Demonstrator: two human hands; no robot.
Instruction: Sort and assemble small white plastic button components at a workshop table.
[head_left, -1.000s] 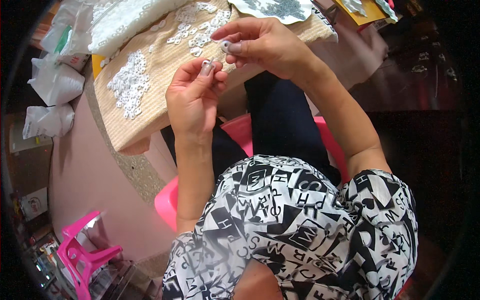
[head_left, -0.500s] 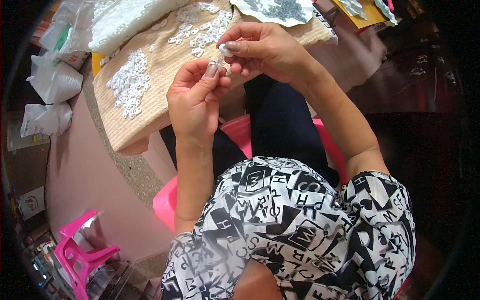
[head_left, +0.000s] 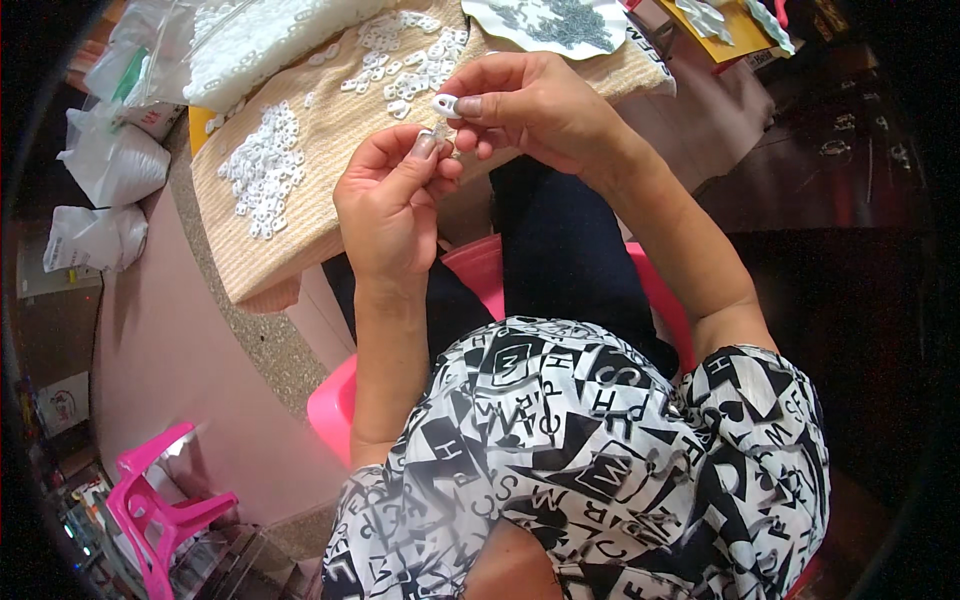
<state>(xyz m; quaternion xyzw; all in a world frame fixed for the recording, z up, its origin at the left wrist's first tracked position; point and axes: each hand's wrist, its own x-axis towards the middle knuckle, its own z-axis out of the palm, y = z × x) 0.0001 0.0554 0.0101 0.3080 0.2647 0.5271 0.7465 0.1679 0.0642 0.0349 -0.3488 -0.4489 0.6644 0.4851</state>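
Head view: the right hand (head_left: 550, 108) pinches a white holed plastic tag (head_left: 446, 104) between thumb and fingers, close to the fingertips of the left hand (head_left: 388, 200), which grips a small pale piece (head_left: 438, 130), mostly hidden. On the ribbed peach cloth (head_left: 335, 150) lie a heap of similar tags (head_left: 262, 170) and a looser scatter (head_left: 430, 65), near a white dish (head_left: 482, 12) of grey bits (head_left: 570, 24).

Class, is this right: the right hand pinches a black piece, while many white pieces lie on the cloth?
Wrong colour: the head view shows the right hand pinching a white piece, while many white pieces lie on the cloth.
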